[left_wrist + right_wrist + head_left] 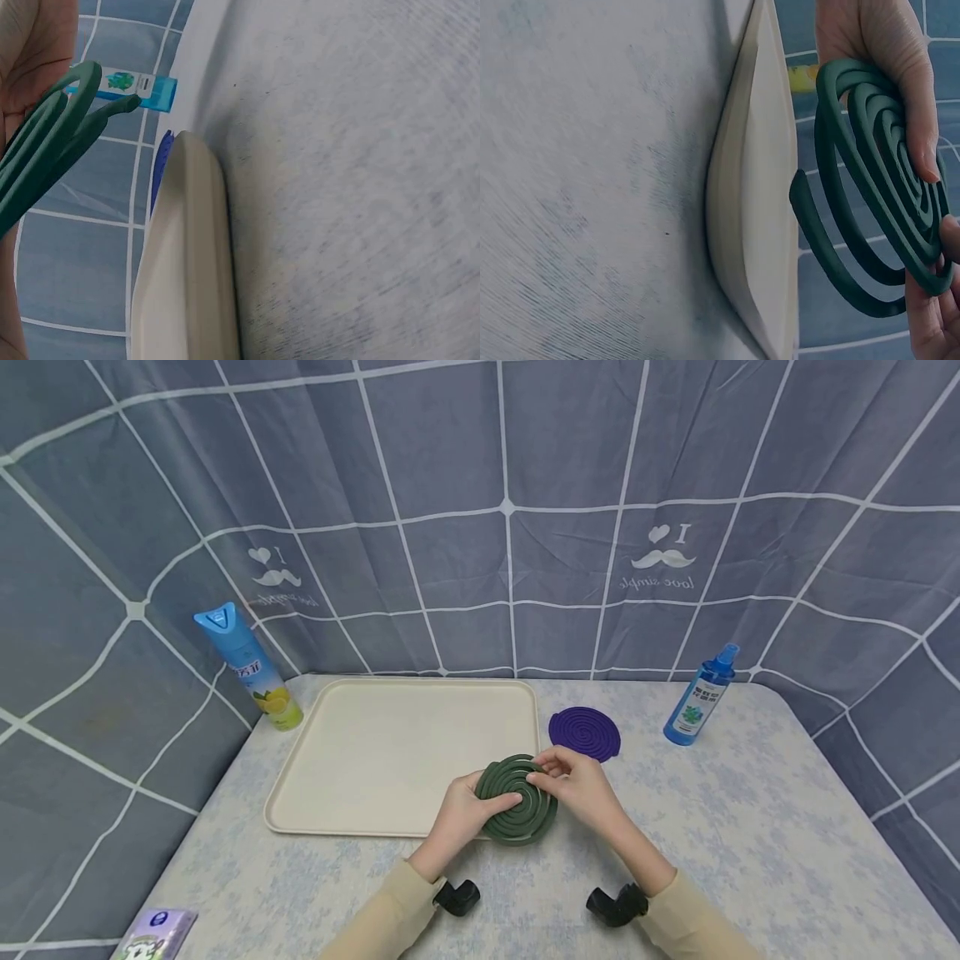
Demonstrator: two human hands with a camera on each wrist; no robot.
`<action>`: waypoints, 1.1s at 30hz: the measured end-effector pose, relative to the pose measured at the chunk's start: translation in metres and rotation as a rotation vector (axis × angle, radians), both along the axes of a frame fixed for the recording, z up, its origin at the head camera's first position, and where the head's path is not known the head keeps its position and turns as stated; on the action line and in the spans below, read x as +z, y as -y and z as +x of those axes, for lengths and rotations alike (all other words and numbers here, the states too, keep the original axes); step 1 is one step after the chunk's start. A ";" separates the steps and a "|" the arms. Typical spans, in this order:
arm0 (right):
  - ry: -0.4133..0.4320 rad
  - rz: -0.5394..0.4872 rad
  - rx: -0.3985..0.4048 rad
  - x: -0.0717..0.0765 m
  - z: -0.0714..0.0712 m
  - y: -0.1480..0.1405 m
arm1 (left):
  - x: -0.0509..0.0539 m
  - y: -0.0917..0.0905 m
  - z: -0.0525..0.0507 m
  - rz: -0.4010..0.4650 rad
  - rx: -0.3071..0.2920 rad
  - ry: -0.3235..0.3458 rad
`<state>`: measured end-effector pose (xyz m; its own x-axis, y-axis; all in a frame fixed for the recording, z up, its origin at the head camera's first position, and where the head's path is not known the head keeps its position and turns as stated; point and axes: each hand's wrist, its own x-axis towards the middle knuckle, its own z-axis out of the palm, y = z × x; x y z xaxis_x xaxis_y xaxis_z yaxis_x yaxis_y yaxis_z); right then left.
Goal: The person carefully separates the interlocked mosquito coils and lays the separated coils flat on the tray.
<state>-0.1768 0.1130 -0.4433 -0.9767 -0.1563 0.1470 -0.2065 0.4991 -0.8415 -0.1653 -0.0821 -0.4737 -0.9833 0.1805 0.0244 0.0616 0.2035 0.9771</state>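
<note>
Green coil (527, 818) sits between left grip (467, 810) and right grip (576, 781)

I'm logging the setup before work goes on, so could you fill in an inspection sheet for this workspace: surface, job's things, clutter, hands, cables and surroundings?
Surface: table with a pale, blue-mottled top.
Job's things: green coil, held up off the table; in the right wrist view its outer loops spread apart from the rest.
Clutter: cream tray, nothing lying in it; purple coil right of it; spray can far left; blue bottle far right; small packet near left, partly out of frame.
Hands: left hand grips the green coil, thumb across its face; right hand pinches its edge.
Cables: nothing seen.
Surroundings: blue-grey curtain with white grid lines.
</note>
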 end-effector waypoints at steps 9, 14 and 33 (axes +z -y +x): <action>-0.003 0.019 -0.012 0.004 -0.001 0.001 | 0.003 0.000 0.000 0.006 0.009 0.014; 0.084 -0.065 -0.030 0.003 -0.003 0.002 | 0.002 -0.001 0.001 0.036 0.019 0.035; 0.295 -0.347 -0.026 -0.002 -0.001 -0.003 | 0.010 0.007 0.002 0.031 0.079 0.017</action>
<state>-0.1783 0.1159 -0.4454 -0.9877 -0.1219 -0.0983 0.0755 0.1792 -0.9809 -0.1632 -0.0890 -0.4635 -0.9948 0.1015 0.0118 0.0297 0.1772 0.9837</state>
